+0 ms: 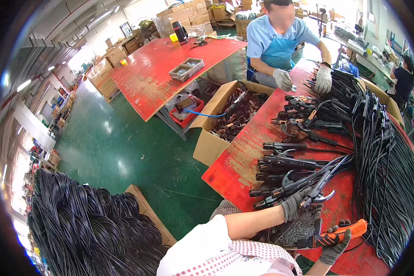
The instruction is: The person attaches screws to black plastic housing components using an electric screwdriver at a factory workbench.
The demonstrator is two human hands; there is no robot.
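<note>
My left hand, in a dark grey glove, is closed on a black electrode holder with a curved lever, above the near part of the red table. My right hand, also gloved, grips an orange-and-black power tool lying roughly level, its dark front end toward the left. Beside the tool is a heap of small grey metal pieces, too small to name. Several more black electrode holders lie in a row beyond my left hand, their cables running right.
A thick bundle of black cables hangs along the table's right side. Across the table, a person in white gloves handles similar parts. An open carton stands left of the table. Coiled cables are piled at lower left; another red table stands farther back.
</note>
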